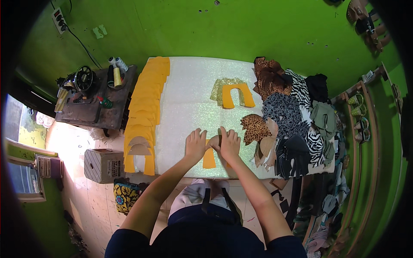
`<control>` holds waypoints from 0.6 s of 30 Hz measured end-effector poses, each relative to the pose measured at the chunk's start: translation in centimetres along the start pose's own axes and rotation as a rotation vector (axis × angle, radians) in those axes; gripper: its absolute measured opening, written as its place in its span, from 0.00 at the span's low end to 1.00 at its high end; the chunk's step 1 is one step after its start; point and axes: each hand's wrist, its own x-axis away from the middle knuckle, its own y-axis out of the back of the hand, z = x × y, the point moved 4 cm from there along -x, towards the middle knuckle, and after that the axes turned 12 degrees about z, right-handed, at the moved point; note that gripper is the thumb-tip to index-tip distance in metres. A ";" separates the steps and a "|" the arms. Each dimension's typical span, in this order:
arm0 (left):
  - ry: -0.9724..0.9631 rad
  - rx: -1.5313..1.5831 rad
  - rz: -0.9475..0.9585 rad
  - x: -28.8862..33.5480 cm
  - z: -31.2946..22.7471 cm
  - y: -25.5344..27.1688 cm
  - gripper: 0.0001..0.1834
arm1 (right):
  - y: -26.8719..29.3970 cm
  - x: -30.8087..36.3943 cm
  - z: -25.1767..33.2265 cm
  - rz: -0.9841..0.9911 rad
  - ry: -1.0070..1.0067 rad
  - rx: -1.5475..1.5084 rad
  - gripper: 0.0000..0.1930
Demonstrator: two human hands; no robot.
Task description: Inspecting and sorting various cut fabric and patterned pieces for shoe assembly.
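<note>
At the near edge of the white table, a yellow U-shaped piece (209,160) lies between my hands. Above its curve is a small brown half-round piece (214,141). My right hand (229,144) pinches that brown piece by its right end, covering much of the yellow piece's right leg. On the other side my left hand (196,145) has its fingers bent, with the thumb closed at the brown piece's left end. Farther back, another yellow U-shaped piece (244,95) rests partly over glittery gold pieces (218,91).
A long overlapping row of yellow pieces (143,99) runs along the table's left side, brown half-rounds (140,149) on the nearest ones. Leopard (257,129), zebra (315,146) and black pieces (294,155) pile up at right. A sewing machine (84,79) stands far left; a box (103,165) sits below.
</note>
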 end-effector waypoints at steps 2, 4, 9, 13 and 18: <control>-0.007 -0.003 -0.044 -0.2 0.0 0.7 0.36 | -0.9 0.1 -0.7 0.018 -0.133 0.014 0.48; -0.012 -0.054 -0.025 -0.2 -0.1 0.7 0.37 | -0.3 -0.1 -2.1 0.010 -0.138 0.033 0.49; 0.007 -0.088 -0.022 0.1 0.2 -0.5 0.33 | 1.0 0.8 -6.1 -0.057 -0.191 0.156 0.50; -0.033 -0.030 0.009 0.1 -1.0 -1.1 0.21 | 1.1 1.3 -6.8 -0.075 -0.212 0.143 0.45; 0.111 0.036 0.160 -0.4 -1.3 -1.7 0.09 | 0.2 1.4 -6.3 -0.084 0.138 -0.071 0.27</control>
